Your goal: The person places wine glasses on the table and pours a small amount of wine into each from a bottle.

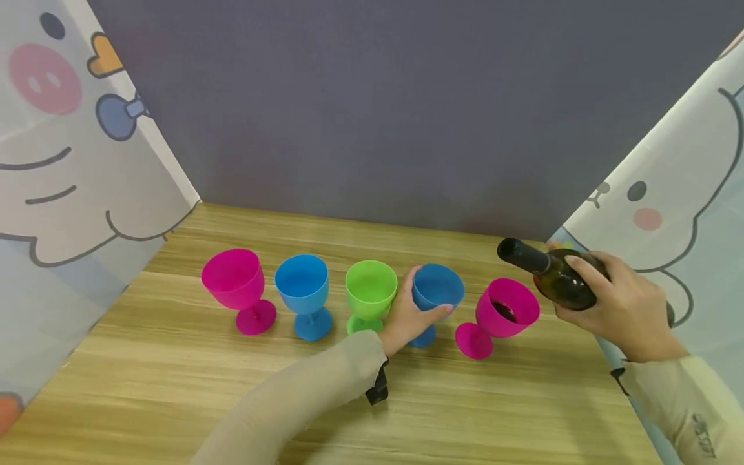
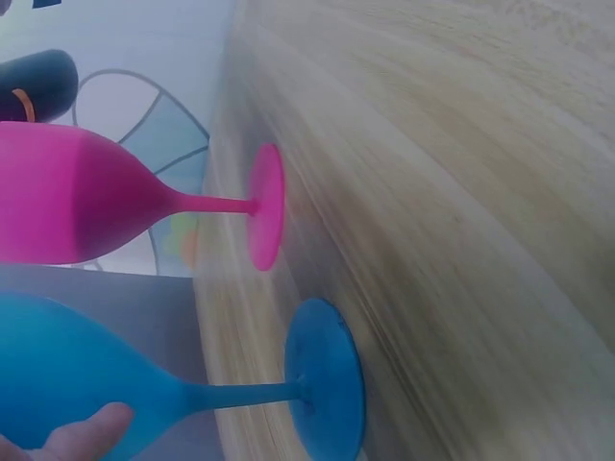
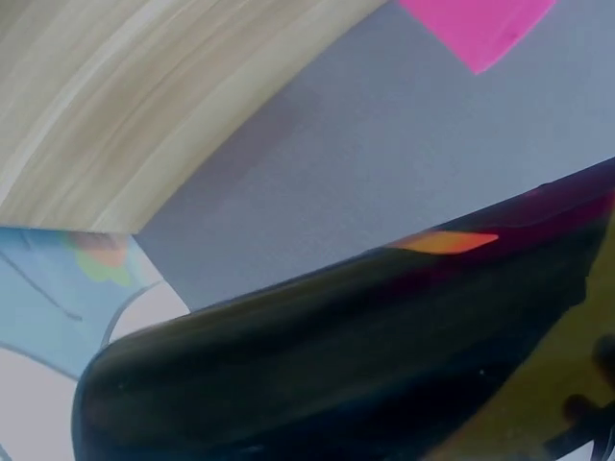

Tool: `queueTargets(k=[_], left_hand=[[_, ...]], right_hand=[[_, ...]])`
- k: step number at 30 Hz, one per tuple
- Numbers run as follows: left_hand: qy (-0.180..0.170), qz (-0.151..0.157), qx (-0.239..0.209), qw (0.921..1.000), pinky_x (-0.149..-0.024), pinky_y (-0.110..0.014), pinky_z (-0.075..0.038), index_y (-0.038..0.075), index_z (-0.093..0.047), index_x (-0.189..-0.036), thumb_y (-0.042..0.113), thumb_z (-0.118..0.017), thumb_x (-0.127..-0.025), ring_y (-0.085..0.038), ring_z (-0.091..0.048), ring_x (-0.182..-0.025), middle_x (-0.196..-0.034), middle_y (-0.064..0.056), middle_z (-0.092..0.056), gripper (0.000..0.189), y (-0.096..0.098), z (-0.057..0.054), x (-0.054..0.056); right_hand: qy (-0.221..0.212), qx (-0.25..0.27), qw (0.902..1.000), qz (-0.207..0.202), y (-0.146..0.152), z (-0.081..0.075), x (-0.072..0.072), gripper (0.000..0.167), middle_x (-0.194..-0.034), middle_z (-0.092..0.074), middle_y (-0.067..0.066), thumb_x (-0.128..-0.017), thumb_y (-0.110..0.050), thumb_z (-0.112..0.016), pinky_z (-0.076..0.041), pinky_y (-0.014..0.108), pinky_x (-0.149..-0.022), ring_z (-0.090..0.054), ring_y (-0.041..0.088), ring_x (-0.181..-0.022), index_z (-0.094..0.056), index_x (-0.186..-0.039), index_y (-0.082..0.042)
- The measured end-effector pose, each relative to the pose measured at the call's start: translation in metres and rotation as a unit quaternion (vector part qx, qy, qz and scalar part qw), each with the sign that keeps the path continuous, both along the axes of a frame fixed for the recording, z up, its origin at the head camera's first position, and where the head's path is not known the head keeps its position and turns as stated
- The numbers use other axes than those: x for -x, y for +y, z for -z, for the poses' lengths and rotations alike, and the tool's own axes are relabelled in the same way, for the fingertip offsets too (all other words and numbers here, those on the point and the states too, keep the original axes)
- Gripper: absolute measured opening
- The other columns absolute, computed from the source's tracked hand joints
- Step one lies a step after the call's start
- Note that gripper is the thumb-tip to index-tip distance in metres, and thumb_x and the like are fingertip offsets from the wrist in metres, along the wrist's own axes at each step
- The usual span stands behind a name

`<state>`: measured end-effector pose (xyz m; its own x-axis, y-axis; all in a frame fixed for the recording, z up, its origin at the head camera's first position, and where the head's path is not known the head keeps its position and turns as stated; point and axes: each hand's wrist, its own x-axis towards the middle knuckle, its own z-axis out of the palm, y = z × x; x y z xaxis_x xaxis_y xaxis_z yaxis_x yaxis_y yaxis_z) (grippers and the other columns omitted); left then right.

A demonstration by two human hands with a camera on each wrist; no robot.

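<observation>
My left hand [image 1: 409, 316] grips the bowl of a blue goblet [image 1: 437, 287], fingers on its far left side and thumb across the near side. In the left wrist view that goblet's foot [image 2: 325, 379] stands on the wood surface. My right hand [image 1: 624, 303] holds a dark wine bottle [image 1: 566, 278] by its body, neck pointing left and tipped slightly upward. Below the bottle's neck stands a pink goblet [image 1: 487, 320] with dark liquid [image 1: 503, 311] in it. The bottle's dark glass [image 3: 288, 375] fills the lower right wrist view.
Left of my left hand, a green goblet [image 1: 371, 290], another blue goblet [image 1: 302, 284] and another pink goblet [image 1: 235, 281] stand in a row on the wooden table [image 1: 145, 368]. A grey panel [image 1: 372, 116] rises behind. Cartoon-printed sheets [image 1: 75, 161] flank both sides.
</observation>
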<state>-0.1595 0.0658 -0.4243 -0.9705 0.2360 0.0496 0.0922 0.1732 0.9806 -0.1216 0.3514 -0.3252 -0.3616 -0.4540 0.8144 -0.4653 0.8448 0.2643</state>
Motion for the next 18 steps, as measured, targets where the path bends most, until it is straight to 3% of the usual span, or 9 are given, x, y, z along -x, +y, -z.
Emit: queueTargets(k=[6, 18], left_hand=[[0.001, 0.0, 0.006, 1.0, -0.095, -0.056, -0.042, 0.021, -0.027, -0.149, 0.032, -0.078, -0.078, -0.038, -0.046, -0.123, -0.139, -0.015, -0.043, 0.088, 0.001, 0.001, 0.0], [0.003, 0.011, 0.011, 0.9999, -0.096, -0.057, -0.04, 0.018, -0.024, -0.15, 0.032, -0.076, -0.08, -0.039, -0.043, -0.124, -0.142, -0.016, -0.04, 0.088, -0.001, -0.001, 0.0]], right_hand=[[-0.03, -0.036, 0.9988, -0.013, 0.008, -0.003, 0.006, 0.06, -0.09, -0.058, 0.032, -0.088, -0.06, -0.039, -0.043, 0.061, -0.043, -0.056, 0.049, -0.06, -0.06, -0.108, -0.007], [-0.044, -0.07, 0.9964, -0.019, 0.014, -0.004, 0.023, 0.058, -0.091, -0.058, 0.033, -0.088, -0.055, -0.037, -0.045, 0.062, -0.046, -0.056, 0.05, -0.062, -0.061, -0.112, -0.008]])
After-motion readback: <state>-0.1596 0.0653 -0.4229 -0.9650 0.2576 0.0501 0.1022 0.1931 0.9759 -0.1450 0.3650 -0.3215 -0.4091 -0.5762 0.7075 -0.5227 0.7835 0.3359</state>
